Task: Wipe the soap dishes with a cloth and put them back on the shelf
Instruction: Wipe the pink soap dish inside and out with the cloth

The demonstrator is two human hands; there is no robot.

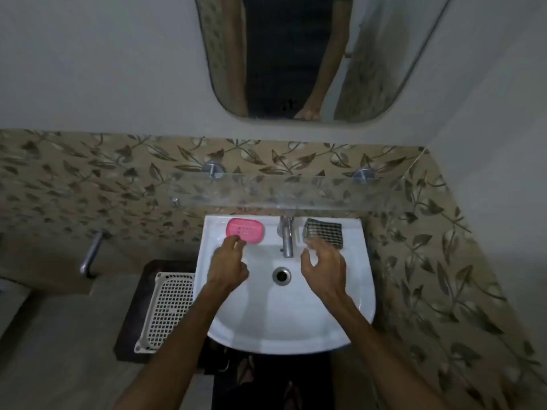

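A pink soap dish (245, 230) lies on the back left ledge of the white sink (349, 291). My left hand (228, 266) reaches toward it, fingertips at its near edge, holding nothing. A black-and-white checked cloth (324, 235) lies folded on the back right ledge. My right hand (324, 269) hovers just in front of the cloth with fingers spread, slightly blurred. A clear glass shelf (284, 192) runs along the wall above the sink, with nothing visible on it.
A chrome tap (286, 235) stands between dish and cloth, over the drain (281, 275). A white perforated plastic tray (165, 312) leans on a dark stand left of the sink. A wall pipe (91, 253) juts out at left. A mirror (296, 54) hangs above.
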